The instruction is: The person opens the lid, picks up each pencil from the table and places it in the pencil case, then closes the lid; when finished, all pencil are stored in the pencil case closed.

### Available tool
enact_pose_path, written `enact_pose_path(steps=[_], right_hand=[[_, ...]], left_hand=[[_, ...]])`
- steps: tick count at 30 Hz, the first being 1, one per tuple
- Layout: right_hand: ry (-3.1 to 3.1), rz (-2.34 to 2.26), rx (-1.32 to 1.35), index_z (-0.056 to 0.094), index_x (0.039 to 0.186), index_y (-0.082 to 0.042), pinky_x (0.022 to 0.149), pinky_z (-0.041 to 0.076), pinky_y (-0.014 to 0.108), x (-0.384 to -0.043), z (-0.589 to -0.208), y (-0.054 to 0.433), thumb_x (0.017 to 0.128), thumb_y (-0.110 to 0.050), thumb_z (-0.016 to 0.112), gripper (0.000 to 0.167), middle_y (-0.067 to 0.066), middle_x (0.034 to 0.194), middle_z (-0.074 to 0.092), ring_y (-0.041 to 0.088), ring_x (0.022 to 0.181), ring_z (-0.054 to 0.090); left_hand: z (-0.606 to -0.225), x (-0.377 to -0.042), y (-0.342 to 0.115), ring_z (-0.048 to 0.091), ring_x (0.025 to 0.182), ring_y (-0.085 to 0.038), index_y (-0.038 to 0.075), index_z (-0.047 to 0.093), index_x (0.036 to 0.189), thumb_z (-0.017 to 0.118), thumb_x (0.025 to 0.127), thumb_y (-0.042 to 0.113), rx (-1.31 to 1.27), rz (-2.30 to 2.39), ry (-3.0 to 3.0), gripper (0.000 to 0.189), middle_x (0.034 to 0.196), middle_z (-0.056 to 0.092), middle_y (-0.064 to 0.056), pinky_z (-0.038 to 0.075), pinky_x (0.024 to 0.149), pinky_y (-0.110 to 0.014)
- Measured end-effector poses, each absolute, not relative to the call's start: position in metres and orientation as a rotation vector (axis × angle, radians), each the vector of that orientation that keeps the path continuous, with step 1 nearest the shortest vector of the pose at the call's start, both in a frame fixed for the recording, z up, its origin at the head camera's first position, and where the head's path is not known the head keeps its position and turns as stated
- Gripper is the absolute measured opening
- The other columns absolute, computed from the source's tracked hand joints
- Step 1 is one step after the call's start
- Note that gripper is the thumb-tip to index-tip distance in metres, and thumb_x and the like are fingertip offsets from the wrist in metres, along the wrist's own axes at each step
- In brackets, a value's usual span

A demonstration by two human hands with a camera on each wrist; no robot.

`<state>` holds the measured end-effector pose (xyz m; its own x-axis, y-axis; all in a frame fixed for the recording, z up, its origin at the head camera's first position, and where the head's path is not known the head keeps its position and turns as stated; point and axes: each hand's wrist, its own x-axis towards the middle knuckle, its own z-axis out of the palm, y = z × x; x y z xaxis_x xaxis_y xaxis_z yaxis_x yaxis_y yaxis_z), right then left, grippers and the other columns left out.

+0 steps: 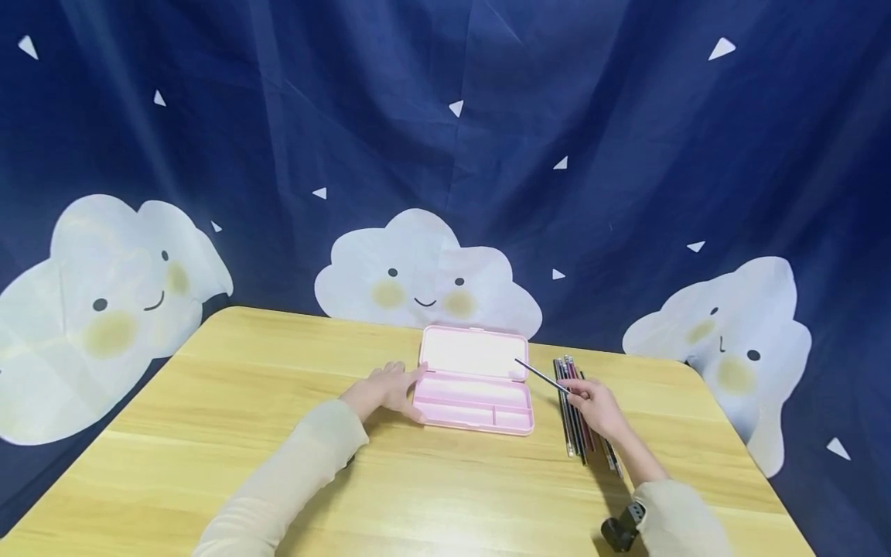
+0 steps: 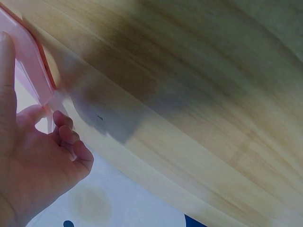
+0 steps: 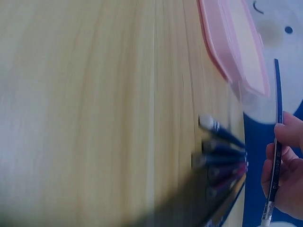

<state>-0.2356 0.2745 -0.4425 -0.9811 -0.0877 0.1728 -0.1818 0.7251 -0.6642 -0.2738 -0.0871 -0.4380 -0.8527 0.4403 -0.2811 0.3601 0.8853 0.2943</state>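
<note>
A pink pencil case (image 1: 473,404) lies on the table with its lid raised and leaning back; its compartments show no contents. At its left end, my left hand (image 1: 393,387) rests thumb and forefinger against the side. The other left fingers (image 2: 69,135) are loosely bent beside the case's corner in the left wrist view. My right hand (image 1: 592,402) pinches a dark blue pencil (image 3: 278,94) between thumb and fingers, its plain end pointing at the case and its white-tipped end toward the palm. Under that hand lies a bunch of pencils (image 1: 567,422), partly hidden by it.
The wooden table (image 1: 445,495) has rounded far corners. Behind it hangs a dark blue curtain (image 1: 390,93) with white clouds and small triangles. A black device (image 1: 622,530) sits at the right wrist by the sleeve.
</note>
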Motion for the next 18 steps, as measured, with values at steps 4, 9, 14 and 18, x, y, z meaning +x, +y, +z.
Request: enact_pose_path(steps=[4,9,14,18], right_hand=[[-2.793,1.079,0.311,0.067,0.101,0.004,0.061,0.039,0.025,-0.240,-0.442,0.260,0.079,0.007,0.060,0.023,0.008,0.079,0.053,0.013,0.070,0.044],[-2.763,1.062,0.446,0.069,0.095,0.004,0.058,0.039,0.022,-0.244,-0.440,0.246,0.077,0.008,0.062,0.019,0.006,0.077,0.057,0.008,0.066,0.044],[-2.780,1.033,0.498,0.070,0.094,0.002,0.056,0.039,0.021,-0.245,-0.440,0.229,0.077,0.006,0.063,0.019,0.006,0.077,0.057,0.010,0.066,0.045],[-2.810,1.088,0.516,0.069,0.097,0.002,0.058,0.040,0.021,-0.247,-0.443,0.215,0.078,0.006,0.063,0.021,0.006,0.078,0.057,0.011,0.068,0.047]], left_hand=[[-0.437,-0.274,-0.087,0.041,0.106,-0.028,0.016,0.024,0.145,0.074,0.064,0.055,0.596,0.326,2.708,0.103,0.122,0.043,-0.021,0.038,0.090,-0.044],[-0.437,-0.275,-0.087,0.040,0.110,-0.030,0.015,0.024,0.145,0.074,0.064,0.055,0.601,0.336,2.704,0.104,0.125,0.041,-0.024,0.036,0.093,-0.046],[-0.437,-0.276,-0.087,0.040,0.108,-0.029,0.015,0.024,0.145,0.075,0.064,0.054,0.607,0.342,2.706,0.104,0.124,0.042,-0.023,0.036,0.092,-0.045],[-0.438,-0.276,-0.087,0.040,0.104,-0.026,0.017,0.024,0.145,0.075,0.063,0.055,0.589,0.328,2.703,0.103,0.121,0.043,-0.021,0.037,0.089,-0.042]])
